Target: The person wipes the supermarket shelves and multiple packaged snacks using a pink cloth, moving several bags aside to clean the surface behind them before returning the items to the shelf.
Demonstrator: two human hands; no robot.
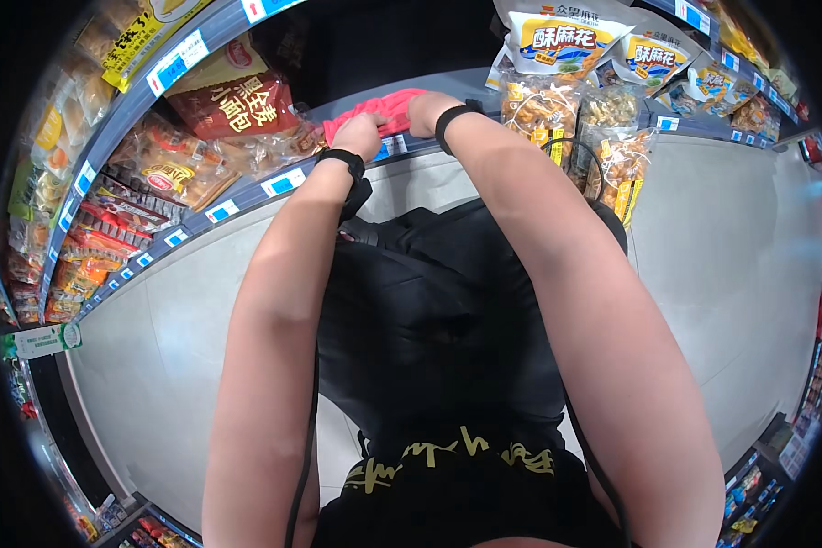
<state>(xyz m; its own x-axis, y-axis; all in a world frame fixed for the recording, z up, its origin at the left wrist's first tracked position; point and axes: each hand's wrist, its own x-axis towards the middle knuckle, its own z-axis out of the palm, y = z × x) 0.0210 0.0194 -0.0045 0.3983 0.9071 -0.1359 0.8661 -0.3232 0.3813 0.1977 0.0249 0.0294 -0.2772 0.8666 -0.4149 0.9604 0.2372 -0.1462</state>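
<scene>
A bright pink cloth (399, 104) lies bunched at the front edge of a lower grey shelf (445, 81). My left hand (358, 135) grips its left end, the thumb lying along the fabric. At its right end my right hand (433, 113) is curled around the cloth, with most of its fingers hidden. Just left of my left hand are clear-wrapped breads and a dark red bread bag (240, 103). To the right of my right hand stands a clear bag of fried twist snacks (540, 113). Both wrists wear black bands.
White-and-blue snack pouches (567, 40) stand at the back right. Two clear snack bags (623, 168) stick out past the shelf front beside my right forearm. An upper shelf edge (178, 58) with price tags curves across the left. A black cable loop (592, 161) hangs near my right forearm.
</scene>
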